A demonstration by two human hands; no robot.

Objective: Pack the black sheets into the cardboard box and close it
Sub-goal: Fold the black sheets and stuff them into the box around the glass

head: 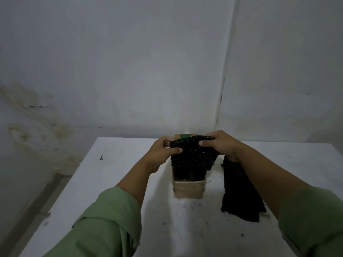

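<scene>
A small cardboard box [187, 190] stands open on the white table, its front wall wrapped in clear tape. Above its opening hangs a bumpy black sheet [193, 158], whose lower edge reaches down into the box. My left hand [163, 153] pinches the sheet's upper left edge. My right hand [220, 144] grips the upper right edge. A rear flap [182, 135] with green tape shows behind the sheet. To the right of the box, a pile of more black sheets [239, 191] lies flat on the table.
The white table [130, 182] carries dark specks and a small dark scrap [101, 157] at the left. Grey walls meet in a corner just behind the table. Green sleeves cover both forearms at the bottom.
</scene>
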